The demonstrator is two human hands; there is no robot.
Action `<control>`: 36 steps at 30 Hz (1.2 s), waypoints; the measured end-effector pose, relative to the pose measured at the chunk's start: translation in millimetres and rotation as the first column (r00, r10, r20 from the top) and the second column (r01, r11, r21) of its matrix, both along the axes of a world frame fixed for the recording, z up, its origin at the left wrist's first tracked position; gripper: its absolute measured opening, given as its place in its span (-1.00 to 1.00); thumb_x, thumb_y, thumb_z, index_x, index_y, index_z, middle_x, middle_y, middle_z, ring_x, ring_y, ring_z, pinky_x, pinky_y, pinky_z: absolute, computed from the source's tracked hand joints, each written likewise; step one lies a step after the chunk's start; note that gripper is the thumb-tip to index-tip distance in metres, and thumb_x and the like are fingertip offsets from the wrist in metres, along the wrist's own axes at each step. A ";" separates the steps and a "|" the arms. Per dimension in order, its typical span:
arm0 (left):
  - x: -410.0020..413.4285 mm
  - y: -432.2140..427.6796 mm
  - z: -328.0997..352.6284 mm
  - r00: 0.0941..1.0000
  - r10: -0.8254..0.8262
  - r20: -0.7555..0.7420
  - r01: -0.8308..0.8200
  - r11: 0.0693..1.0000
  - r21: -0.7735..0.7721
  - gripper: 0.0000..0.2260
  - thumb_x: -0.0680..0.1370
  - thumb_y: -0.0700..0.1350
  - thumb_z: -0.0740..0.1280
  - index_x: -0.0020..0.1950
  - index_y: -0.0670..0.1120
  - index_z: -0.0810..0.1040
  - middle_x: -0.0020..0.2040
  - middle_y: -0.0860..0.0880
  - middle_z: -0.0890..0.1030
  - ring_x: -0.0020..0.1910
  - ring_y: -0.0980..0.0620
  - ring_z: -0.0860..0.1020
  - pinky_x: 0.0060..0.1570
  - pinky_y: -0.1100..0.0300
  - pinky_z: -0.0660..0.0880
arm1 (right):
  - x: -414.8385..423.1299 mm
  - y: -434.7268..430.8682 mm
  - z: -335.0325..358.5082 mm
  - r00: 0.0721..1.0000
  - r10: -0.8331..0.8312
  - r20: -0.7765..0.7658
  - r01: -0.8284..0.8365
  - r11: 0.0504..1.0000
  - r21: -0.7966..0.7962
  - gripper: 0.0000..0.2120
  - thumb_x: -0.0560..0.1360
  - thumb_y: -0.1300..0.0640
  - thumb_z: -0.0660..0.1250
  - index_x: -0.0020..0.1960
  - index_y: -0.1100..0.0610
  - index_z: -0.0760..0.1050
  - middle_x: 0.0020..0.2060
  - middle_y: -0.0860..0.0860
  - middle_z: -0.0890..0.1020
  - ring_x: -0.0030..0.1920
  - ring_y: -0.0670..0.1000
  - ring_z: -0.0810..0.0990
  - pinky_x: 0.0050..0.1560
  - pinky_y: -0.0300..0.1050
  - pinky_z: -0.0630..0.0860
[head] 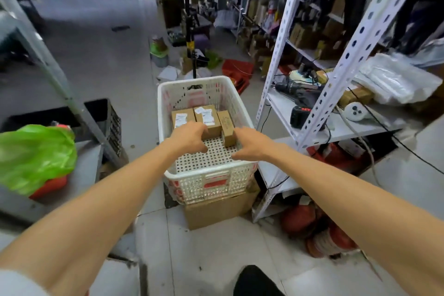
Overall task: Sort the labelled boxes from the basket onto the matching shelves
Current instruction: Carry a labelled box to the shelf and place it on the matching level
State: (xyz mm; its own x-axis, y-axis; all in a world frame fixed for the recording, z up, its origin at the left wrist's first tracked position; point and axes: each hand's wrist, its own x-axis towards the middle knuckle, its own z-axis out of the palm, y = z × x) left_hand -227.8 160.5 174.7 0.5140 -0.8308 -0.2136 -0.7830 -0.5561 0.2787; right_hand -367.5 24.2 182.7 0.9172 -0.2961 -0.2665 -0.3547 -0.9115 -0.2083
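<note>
Three small cardboard boxes (207, 118), probably light and stiff and best taken across their short sides, are lying at the far end of the white basket (209, 174), the left hand (189, 138) curling over their near ends, grip unclear, the right hand (251, 148) hovering loosely curled, empty.

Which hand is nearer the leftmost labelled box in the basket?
Left. The left hand lies over the near end of the leftmost box; the right hand is farther right, beside the narrow box.
</note>
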 end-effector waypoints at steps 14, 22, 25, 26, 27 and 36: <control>70.9 -56.4 -31.3 0.982 0.171 -0.082 -0.163 0.982 0.097 -0.60 0.43 -0.04 0.49 0.22 -0.06 0.50 0.16 -0.03 0.58 0.08 -0.01 0.55 -0.01 0.09 0.54 | 107.9 -83.8 -51.0 0.991 0.065 -0.115 -0.044 0.983 0.177 -0.55 0.42 -0.04 0.44 0.15 0.19 0.38 0.06 0.09 0.50 -0.01 0.07 0.49 -0.04 0.00 0.51; 111.2 -100.9 -67.2 0.944 0.252 -0.212 -0.224 0.963 0.149 -0.60 0.46 -0.08 0.46 0.25 -0.09 0.49 0.20 -0.05 0.57 0.10 -0.02 0.56 0.14 0.05 0.52 | 166.1 -138.6 -87.4 0.988 0.032 -0.154 0.003 0.975 0.221 -0.47 0.42 0.04 0.42 0.30 0.22 0.36 0.16 0.12 0.53 0.08 0.08 0.55 0.12 0.01 0.57; 136.4 -113.6 -88.3 0.932 0.264 -0.249 -0.220 0.957 0.192 -0.61 0.45 -0.08 0.47 0.25 -0.08 0.51 0.22 -0.05 0.57 0.13 -0.02 0.55 0.19 0.00 0.51 | 184.3 -150.5 -105.2 0.977 0.021 -0.213 0.029 0.973 0.227 -0.39 0.44 0.02 0.42 0.38 0.23 0.29 0.23 0.14 0.47 0.12 0.10 0.52 0.17 0.00 0.55; 146.9 -118.1 -94.3 0.929 0.264 -0.258 -0.216 0.955 0.201 -0.60 0.45 -0.08 0.47 0.25 -0.09 0.51 0.21 -0.05 0.57 0.12 -0.02 0.55 0.19 0.00 0.51 | 193.4 -155.0 -110.7 0.975 0.013 -0.221 0.039 0.973 0.229 -0.40 0.45 0.03 0.41 0.38 0.23 0.29 0.25 0.15 0.47 0.15 0.11 0.52 0.19 0.00 0.54; 158.3 -122.8 -100.2 0.930 0.256 -0.264 -0.204 0.956 0.209 -0.60 0.45 -0.08 0.47 0.26 -0.09 0.51 0.21 -0.05 0.57 0.12 -0.02 0.55 0.19 0.01 0.51 | 202.8 -159.4 -115.1 0.973 0.000 -0.230 0.055 0.971 0.231 -0.43 0.46 0.04 0.40 0.37 0.24 0.31 0.26 0.15 0.48 0.18 0.12 0.51 0.22 0.00 0.52; 263.1 -164.2 -173.8 0.937 0.158 -0.311 -0.073 0.961 0.268 -0.73 0.47 -0.04 0.41 0.13 -0.08 0.53 0.09 -0.05 0.57 0.04 -0.04 0.54 0.04 0.06 0.53 | 286.5 -181.1 -178.5 0.925 -0.208 -0.318 0.286 0.932 0.222 -0.31 0.49 0.08 0.37 0.49 0.27 0.14 0.47 0.22 0.24 0.45 0.20 0.26 0.46 0.06 0.26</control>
State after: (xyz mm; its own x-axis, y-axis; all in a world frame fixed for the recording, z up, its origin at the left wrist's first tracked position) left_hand 35.3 -3.6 0.9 0.4693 -0.6684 -0.5771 -0.5981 -0.7214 0.3492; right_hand -81.0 -156.9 4.2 0.6972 -0.3882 -0.6026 -0.6408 -0.7143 -0.2813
